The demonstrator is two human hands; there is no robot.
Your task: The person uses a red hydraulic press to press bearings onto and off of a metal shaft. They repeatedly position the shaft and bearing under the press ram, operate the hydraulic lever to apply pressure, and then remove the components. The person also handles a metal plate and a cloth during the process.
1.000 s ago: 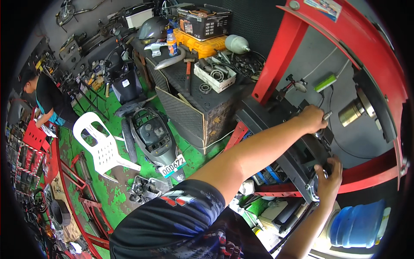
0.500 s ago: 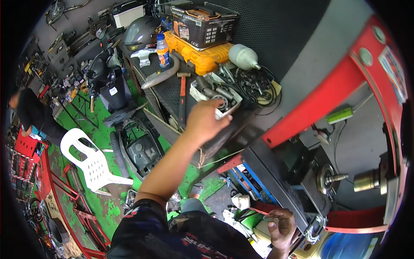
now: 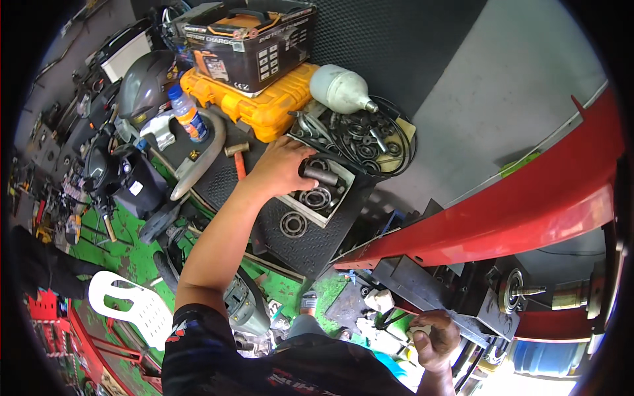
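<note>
My left hand [image 3: 281,170] reaches over a small white open box [image 3: 338,210] on the dark workbench, its thumb and fingers closed round the end of a grey metal tube [image 3: 322,175]. Ball bearings [image 3: 316,197] lie in the box beside the tube. Another ball bearing [image 3: 294,224] rests flat on the black mat, outside the box. At the lower right my right hand [image 3: 434,340] is held apart from the bench. Its fingers curl toward the thumb, and whatever sits between them is too small to make out.
Behind the box stand a yellow tool case [image 3: 264,109], a charger carton [image 3: 257,53], a large bulb [image 3: 342,89] and tangled black cables [image 3: 403,148]. A hammer [image 3: 239,158] lies left. A red press frame [image 3: 489,211] rises on the right; a white chair [image 3: 132,303] stands left.
My view has come closer to the bench. My left hand has shifted from the near end of the box to the tube. A bearing now shows on the mat beside the box.
</note>
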